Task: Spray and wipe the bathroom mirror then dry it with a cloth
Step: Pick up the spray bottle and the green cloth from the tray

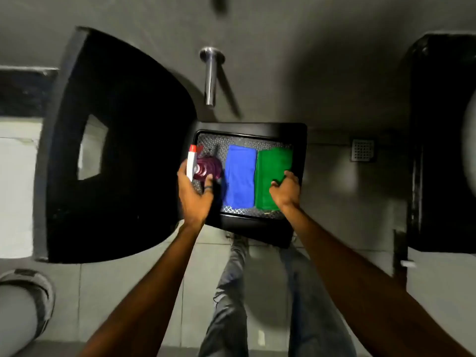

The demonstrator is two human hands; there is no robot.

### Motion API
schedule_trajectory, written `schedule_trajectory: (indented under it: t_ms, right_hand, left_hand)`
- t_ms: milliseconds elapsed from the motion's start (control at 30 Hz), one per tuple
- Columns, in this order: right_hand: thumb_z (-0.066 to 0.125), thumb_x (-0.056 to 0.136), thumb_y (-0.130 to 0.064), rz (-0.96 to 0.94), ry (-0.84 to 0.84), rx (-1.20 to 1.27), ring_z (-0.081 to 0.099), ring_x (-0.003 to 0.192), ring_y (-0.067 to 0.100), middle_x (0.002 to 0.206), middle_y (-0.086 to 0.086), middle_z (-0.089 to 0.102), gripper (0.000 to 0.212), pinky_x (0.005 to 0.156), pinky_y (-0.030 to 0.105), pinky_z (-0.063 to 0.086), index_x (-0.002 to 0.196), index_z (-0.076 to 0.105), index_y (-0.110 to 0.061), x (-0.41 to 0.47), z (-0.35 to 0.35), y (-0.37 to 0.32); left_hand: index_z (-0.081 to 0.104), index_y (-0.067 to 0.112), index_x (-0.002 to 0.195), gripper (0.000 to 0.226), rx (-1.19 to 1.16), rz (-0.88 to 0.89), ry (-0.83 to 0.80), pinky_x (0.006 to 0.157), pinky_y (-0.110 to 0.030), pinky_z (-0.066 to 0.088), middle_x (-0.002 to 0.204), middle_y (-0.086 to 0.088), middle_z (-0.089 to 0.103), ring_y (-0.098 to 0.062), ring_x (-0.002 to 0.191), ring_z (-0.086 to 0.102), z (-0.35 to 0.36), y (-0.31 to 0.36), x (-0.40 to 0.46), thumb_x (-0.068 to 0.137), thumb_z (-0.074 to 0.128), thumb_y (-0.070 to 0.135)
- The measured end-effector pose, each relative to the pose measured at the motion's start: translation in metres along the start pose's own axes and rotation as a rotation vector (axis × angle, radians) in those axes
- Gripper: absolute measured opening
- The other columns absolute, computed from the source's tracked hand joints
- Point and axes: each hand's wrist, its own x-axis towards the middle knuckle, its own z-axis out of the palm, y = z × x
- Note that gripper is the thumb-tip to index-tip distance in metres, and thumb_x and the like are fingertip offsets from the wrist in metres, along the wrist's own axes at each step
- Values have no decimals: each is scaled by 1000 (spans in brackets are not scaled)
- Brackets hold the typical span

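We are at the gathering step, looking straight down at a black tray (300, 155) with a patterned metal floor that carries everything we need. Our left hand (194, 194) reaches the purple spray bottle (209, 168) at the tray's left end; the fingers (208, 185) curl around its body, touching it, though the blur keeps us from telling whether the grip is fully closed. The bottle's white and red trigger head (192, 161) points away from us. Our right hand (286, 190) rests on the near right part of the folded green cloth (273, 173), fingers bent and pressing into the fabric; whether they have pinched it we cannot tell. The folded blue cloth (239, 176) lies between bottle and green cloth, touching the green one along its long edge and untouched by either hand.

The mirror itself is not visible here, so nothing of the spraying or wiping looks begun.

To do this step well, we judge the following matters:

- Wrap the left hand around the bottle's neck below the trigger, so the index finger can reach the trigger without a regrip.
- Lift the bottle upright, clear of the tray rim.
- Pinch the green cloth through all its folds so it comes up as one pad rather than unfurling.
- Draw it away from the blue cloth so the dry one stays flat for the final pass.

A dark curved panel (123, 140) stands just left of the tray, so the left elbow should stay tucked.
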Motion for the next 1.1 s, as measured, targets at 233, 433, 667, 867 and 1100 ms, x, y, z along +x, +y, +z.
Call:
schedule_trajectory:
  t_ms: [233, 433, 667, 867, 1100]
  right_hand:
    - [72, 84, -30, 258, 305, 163, 52, 127, 42, 136, 24, 54, 63, 104, 43, 40, 136, 49, -3, 30, 40, -7]
    - [81, 76, -35, 41, 182, 122, 69, 105, 39, 111, 23, 72, 47, 88, 41, 54, 107, 70, -1, 54, 42, 5]
    - [66, 87, -1, 241, -221, 955, 71, 92, 34, 102, 18, 73, 33, 94, 60, 56, 120, 65, 3, 43, 17, 5]
    - [56, 94, -14, 153, -567, 1315, 77, 91, 24, 99, 9, 80, 24, 81, 43, 61, 104, 77, -9, -11, -81, -37]
    - [52, 89, -51, -275, -694, 1470, 61, 129, 30, 134, 12, 67, 62, 100, 53, 53, 134, 63, -10, -96, -265, -142]
  left_hand:
    - [43, -10, 145, 70, -125, 142, 164, 101, 1, 41, 126, 42, 61, 26, 117, 56, 13, -26, 46, 87, 79, 5]
    - [48, 5, 147, 80, -83, 212, -12, 115, -34, 50, 135, 7, 61, -11, 126, 65, 14, -44, 82, 81, 89, 24]
    - [59, 0, 142, 73, -70, 390, -363, 102, -26, 56, 130, -9, 65, -11, 110, 67, 19, -8, 113, 70, 50, 4]
    - [62, 34, 141, 78, -246, 316, -312, 76, -15, 53, 116, 29, 77, 8, 80, 64, -9, 78, 78, 74, 49, -5]
    - [50, 43, 138, 87, -393, 517, -297, 74, -8, 51, 105, 35, 75, 7, 74, 59, -67, 259, 25, 75, 53, -18]
